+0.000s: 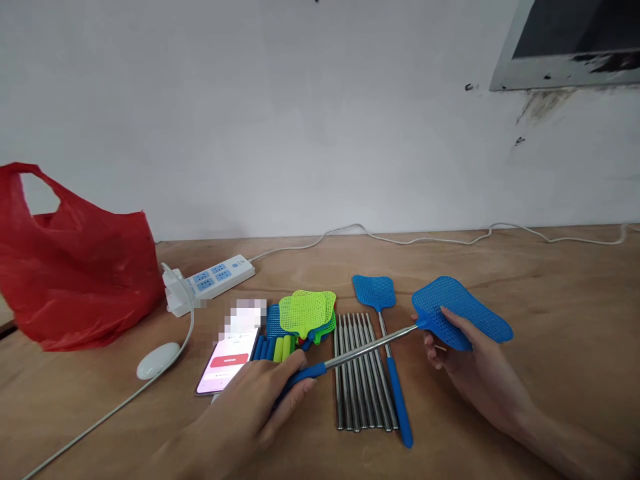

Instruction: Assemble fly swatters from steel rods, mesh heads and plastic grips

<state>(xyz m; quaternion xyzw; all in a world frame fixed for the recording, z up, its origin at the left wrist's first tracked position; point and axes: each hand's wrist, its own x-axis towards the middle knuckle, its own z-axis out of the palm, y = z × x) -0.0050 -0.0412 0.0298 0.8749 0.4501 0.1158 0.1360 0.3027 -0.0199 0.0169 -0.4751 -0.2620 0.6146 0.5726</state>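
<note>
Between my two hands is a blue fly swatter (371, 348) with a metal shaft. My left hand (265, 393) is wrapped round its blue handle, while my right hand (473, 367) grips the mesh head at the other end. Beneath the shaft lies a row of metal rods (367, 393), side by side. A second blue fly swatter (400, 403) rests along the right of the rods. Loose swatter heads, a yellow-green one (306, 313) on top, are stacked behind my left hand. Blue and yellow-green handle sleeves (280, 348) lie in front of the stack, partly hidden by that hand.
A lit smartphone (227, 363) lies left of the sleeves. Behind it is a white power strip (220, 277), its cable (390, 239) running along the wall. A white round device (158, 361) on a cord and a red plastic bag (80, 267) are at the left of the wooden table (565, 313).
</note>
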